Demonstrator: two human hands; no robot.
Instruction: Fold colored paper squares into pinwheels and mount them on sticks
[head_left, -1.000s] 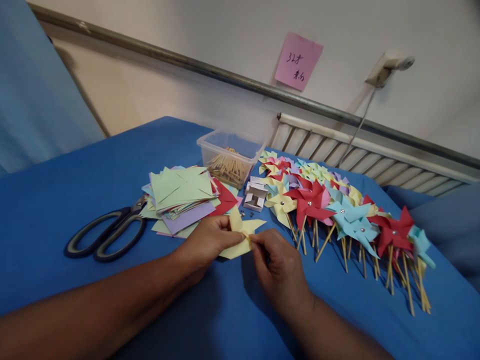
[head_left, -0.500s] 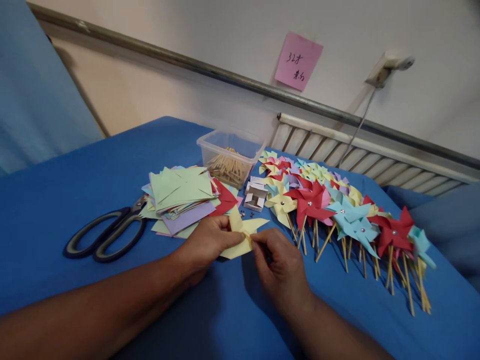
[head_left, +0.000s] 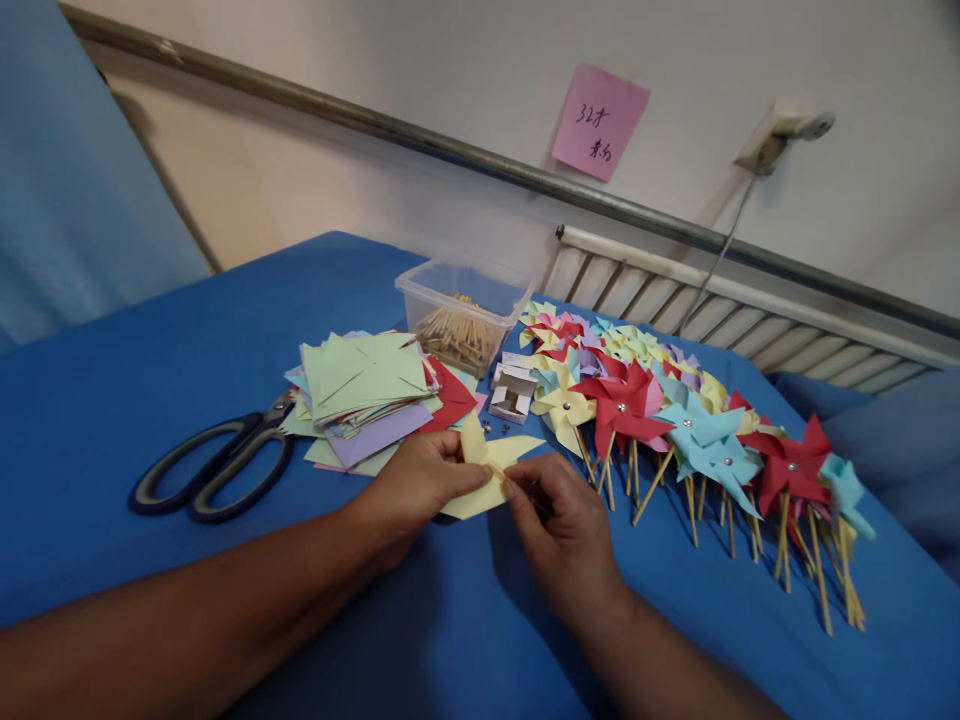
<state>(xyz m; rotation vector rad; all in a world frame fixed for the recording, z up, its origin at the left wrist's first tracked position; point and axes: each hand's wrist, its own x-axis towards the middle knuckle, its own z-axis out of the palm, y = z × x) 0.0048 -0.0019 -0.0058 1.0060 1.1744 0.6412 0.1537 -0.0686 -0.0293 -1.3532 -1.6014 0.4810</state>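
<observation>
Here, going left to right, scissors (head_left: pixel 214 468) lie beside a paper stack (head_left: pixel 365 395); the left hand (head_left: pixel 415 486) pinches a yellow pinwheel (head_left: pixel 486 470) above the blue table (head_left: pixel 150 380), the right hand (head_left: pixel 564 530) grips its stick, finished pinwheels (head_left: pixel 697 440) beyond.

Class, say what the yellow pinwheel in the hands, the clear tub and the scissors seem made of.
Yellow pinwheel: thin matte paper, sharply creased.
Clear tub: see-through plastic; the sticks inside show through its wall.
Scissors: dark, slightly shiny handles, probably plastic; blades mostly hidden under paper.
</observation>
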